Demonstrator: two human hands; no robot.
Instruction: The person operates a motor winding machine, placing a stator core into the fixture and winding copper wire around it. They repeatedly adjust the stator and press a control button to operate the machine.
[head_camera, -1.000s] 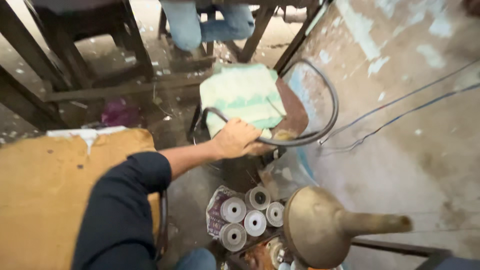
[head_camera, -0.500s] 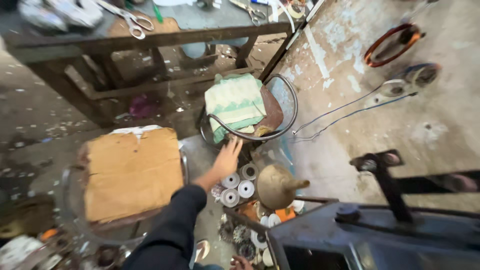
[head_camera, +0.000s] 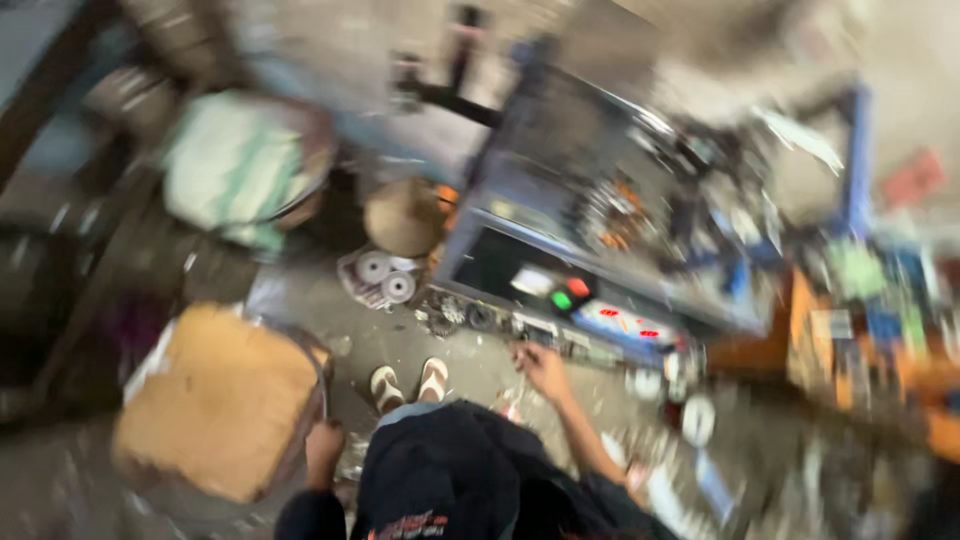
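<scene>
The left hand (head_camera: 322, 447) is seen at seven o'clock, touching the rim of the cardboard-covered stool (head_camera: 215, 398); its fingers are too blurred to be judged; the right hand (head_camera: 543, 368), loosely curled and holding nothing, is set by the machine's control panel (head_camera: 590, 312) at centre.

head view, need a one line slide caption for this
Blurred look down: left hand rests on the round stool with the tan cardboard seat, right hand reaches to the blue machine's control panel.
</scene>
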